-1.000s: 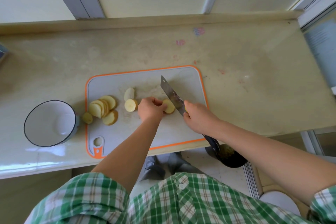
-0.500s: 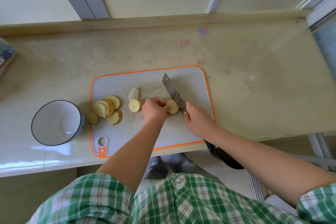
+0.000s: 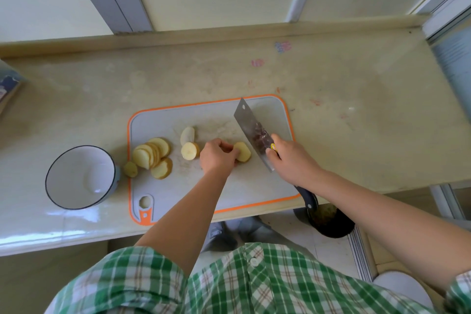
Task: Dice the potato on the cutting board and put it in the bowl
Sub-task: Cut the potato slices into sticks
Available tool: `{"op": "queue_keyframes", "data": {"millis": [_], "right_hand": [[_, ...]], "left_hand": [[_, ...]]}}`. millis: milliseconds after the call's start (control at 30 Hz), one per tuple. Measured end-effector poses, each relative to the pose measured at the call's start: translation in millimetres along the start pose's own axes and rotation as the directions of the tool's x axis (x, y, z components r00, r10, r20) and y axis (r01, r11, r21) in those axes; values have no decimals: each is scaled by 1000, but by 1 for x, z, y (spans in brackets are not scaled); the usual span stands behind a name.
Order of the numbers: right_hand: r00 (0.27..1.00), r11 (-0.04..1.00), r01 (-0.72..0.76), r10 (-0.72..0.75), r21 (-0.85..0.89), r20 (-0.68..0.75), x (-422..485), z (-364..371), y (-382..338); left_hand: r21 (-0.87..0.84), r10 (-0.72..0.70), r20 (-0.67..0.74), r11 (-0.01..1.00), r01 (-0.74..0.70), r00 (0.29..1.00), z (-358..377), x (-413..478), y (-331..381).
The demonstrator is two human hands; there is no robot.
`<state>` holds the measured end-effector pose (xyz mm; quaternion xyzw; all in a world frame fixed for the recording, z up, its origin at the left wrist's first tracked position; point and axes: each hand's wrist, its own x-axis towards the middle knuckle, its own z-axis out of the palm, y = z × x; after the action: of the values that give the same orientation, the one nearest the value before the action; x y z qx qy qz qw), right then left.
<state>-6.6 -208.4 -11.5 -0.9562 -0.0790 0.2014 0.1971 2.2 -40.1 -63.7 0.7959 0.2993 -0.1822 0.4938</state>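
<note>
Your left hand [image 3: 216, 157] curls over the potato [image 3: 243, 151], pinning it to the board [image 3: 254, 186]. Your right hand [image 3: 293, 160], apart at its 3 o'clock, grips the knife [image 3: 251, 127] where blade meets handle; the blade stands just beside the potato. It looks firm and light, with wet cut faces likely to slip, so hold it from above, flat face down, fingertips tucked back. Slices [image 3: 153, 154] lie at 9 o'clock, with the bowl [image 3: 79, 178] beyond them, off the board.
</note>
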Motion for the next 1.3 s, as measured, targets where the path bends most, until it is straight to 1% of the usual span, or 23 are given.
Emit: {"op": "queue_keyframes", "data": {"millis": [167, 400, 567, 700, 833, 1100, 1300], "right_hand": [[999, 999, 33, -32, -40, 8, -6, 6, -3], [998, 994, 54, -51, -91, 42, -4, 12, -8], [995, 994, 61, -54, -87, 78, -6, 16, -16], [999, 996, 31, -29, -86, 22, -4, 30, -18], [999, 1000, -3, 2, -31, -36, -6, 42, -15], [999, 999, 8, -10, -41, -33, 2, 17, -11], [998, 996, 54, -51, -69, 42, -4, 6, -13]], "left_hand": [[33, 4, -7, 999, -3, 1000, 1, 1, -2], [4, -30, 4, 1000, 30, 1000, 2, 4, -2], [-23, -51, 14, 998, 52, 999, 2, 5, 1], [-43, -52, 17, 998, 53, 999, 0, 5, 2], [-35, -44, 11, 998, 45, 999, 1, 4, 0], [-33, -38, 10, 999, 38, 999, 2, 3, 0], [-36, -40, 11, 999, 40, 999, 2, 3, 0]]}}
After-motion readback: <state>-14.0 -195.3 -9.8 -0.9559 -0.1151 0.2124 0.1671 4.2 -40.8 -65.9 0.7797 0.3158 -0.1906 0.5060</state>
